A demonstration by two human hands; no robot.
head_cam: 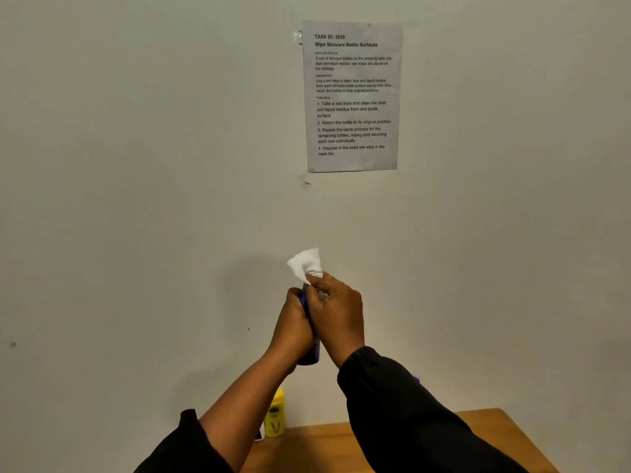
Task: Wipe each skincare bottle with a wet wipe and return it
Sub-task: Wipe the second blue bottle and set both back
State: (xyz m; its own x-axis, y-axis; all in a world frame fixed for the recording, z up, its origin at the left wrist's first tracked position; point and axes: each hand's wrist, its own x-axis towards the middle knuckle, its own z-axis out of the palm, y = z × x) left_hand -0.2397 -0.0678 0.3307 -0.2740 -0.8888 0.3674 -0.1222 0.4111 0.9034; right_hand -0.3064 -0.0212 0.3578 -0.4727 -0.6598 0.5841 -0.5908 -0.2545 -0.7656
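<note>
I hold a dark blue bottle [311,355] upright in the air in front of the wall. My left hand [293,327] is wrapped around its body. My right hand [336,312] presses a white wet wipe [305,264] against the top of the bottle, and a corner of the wipe sticks up above my fingers. Most of the bottle is hidden between my hands. A yellow bottle [275,416] stands on the wooden table [488,426] against the wall, partly behind my left forearm.
A printed task sheet [352,97] is taped to the pale wall above my hands. A small white object [259,435] peeks out beside the yellow bottle. The table's right corner lies at the lower right.
</note>
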